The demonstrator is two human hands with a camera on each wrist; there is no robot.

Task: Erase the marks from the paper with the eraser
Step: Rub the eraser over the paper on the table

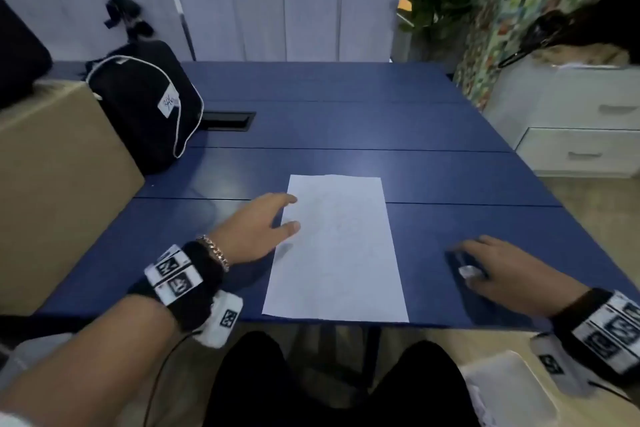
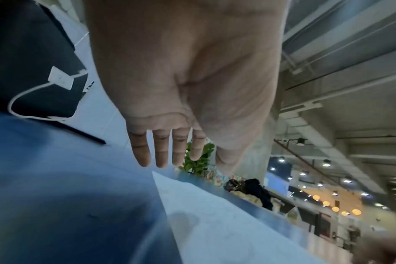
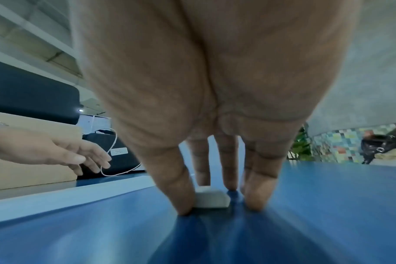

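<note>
Flat at near edge of tabletop, middle: paper. Right of it, near same edge, apart from sheet: eraser. Grip of right hand narrow: thumb and forefinger pinching eraser, other fingertips on tabletop. Grip of left hand wide: fingers straight, over paper's left edge; contact unclear. At far left of tabletop: black backpack.

A small white rectangular tag on the black fabric bag with white piping carries a handwritten number that reads as 346. In the right wrist view it sits just past the fingers of the left hand. The black-and-white square patterns on the wristbands cannot be read as text.
</note>
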